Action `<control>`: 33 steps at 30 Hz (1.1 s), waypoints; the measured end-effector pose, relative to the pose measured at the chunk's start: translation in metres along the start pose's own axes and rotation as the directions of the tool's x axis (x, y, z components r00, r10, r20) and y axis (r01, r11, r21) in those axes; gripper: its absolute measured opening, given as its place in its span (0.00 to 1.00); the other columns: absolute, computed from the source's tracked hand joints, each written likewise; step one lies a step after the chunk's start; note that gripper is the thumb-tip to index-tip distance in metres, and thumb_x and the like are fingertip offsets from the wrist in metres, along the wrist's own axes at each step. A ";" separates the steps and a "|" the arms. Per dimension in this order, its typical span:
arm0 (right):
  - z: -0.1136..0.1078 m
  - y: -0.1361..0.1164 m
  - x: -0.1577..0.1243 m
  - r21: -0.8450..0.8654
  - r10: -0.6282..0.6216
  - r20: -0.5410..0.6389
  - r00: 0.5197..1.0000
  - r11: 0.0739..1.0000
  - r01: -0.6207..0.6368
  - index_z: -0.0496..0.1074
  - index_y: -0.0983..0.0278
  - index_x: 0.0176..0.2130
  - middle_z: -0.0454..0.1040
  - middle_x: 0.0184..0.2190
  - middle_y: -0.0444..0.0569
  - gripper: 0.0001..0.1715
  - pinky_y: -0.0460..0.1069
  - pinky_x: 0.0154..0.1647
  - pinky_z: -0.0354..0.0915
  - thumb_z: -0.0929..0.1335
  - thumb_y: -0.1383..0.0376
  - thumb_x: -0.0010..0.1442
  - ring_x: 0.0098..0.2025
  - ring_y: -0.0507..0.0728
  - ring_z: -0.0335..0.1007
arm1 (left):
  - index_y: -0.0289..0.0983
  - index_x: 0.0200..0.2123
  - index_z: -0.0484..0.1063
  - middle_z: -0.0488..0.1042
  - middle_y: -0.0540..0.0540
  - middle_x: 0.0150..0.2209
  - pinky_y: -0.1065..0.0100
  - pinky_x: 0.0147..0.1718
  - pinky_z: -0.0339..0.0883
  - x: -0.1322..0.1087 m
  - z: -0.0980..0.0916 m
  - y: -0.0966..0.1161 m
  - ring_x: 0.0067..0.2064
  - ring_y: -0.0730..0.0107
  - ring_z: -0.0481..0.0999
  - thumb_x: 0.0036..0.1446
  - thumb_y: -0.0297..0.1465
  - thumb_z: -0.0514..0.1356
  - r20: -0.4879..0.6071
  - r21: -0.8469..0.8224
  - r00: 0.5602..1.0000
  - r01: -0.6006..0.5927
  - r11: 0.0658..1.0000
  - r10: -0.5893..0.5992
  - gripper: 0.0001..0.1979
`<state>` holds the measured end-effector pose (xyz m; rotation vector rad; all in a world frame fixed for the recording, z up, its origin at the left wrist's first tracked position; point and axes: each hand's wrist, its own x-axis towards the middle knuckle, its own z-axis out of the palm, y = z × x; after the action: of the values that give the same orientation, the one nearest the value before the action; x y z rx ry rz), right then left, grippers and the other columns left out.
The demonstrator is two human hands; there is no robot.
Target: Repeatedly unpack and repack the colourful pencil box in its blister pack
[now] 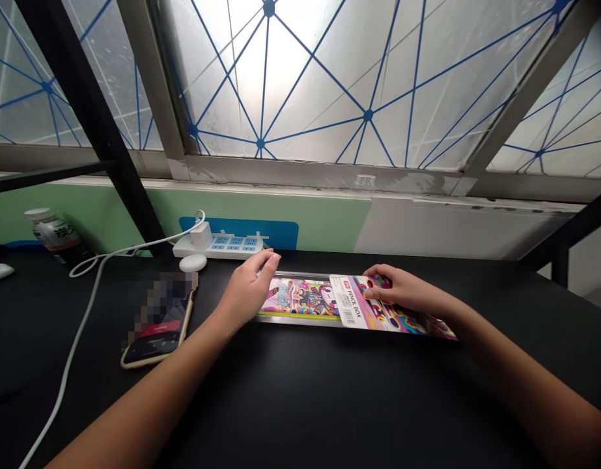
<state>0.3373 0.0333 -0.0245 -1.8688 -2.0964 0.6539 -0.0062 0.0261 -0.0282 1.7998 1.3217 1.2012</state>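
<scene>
A flat metal pencil box (300, 298) with a bright cartoon lid lies on the black desk (300, 404). My left hand (249, 286) grips the box's left end, fingers curled over its far edge. A pink printed sleeve (373, 311) marked "PENCIL BOX" covers the box's right part. My right hand (402, 290) rests on that sleeve, thumb and fingers pinching its top.
A phone (158, 329) lies left of the box. Behind it are a white power strip (226, 246) with a charger and white cable (80, 312), a small white case (193, 262) and a bottle (53, 231). A black post (99, 124) rises at the left.
</scene>
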 end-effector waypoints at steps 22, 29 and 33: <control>0.074 -0.173 0.051 -0.272 -0.457 0.087 0.885 0.844 0.463 0.68 0.58 0.58 0.69 0.57 0.60 0.37 0.71 0.61 0.51 0.70 0.42 0.57 0.59 0.73 0.64 | 0.39 0.51 0.69 0.75 0.39 0.56 0.56 0.61 0.58 0.003 0.005 -0.010 0.61 0.57 0.70 0.67 0.56 0.36 -0.114 -0.441 0.993 -0.016 0.897 -0.038 0.34; 0.052 -0.107 0.023 -0.291 -0.417 -0.048 0.908 0.875 0.386 0.69 0.58 0.56 0.70 0.59 0.56 0.34 0.70 0.65 0.46 0.65 0.40 0.61 0.60 0.70 0.64 | 0.40 0.53 0.66 0.72 0.39 0.59 0.56 0.61 0.58 0.002 0.001 -0.011 0.62 0.56 0.68 0.67 0.42 0.51 -0.049 -0.202 0.998 0.024 0.979 -0.034 0.17; 0.032 -0.039 0.000 -0.177 -0.176 -0.140 0.974 0.973 0.150 0.70 0.58 0.53 0.73 0.56 0.55 0.31 0.65 0.62 0.55 0.61 0.41 0.63 0.58 0.69 0.67 | 0.41 0.56 0.65 0.67 0.39 0.63 0.54 0.60 0.59 0.003 0.003 -0.020 0.64 0.53 0.65 0.60 0.30 0.56 0.050 -0.119 0.982 0.186 0.975 -0.181 0.20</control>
<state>0.2886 0.0258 -0.0332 -1.7402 -2.2294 0.2950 -0.0115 0.0358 -0.0458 1.5697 1.3299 1.1167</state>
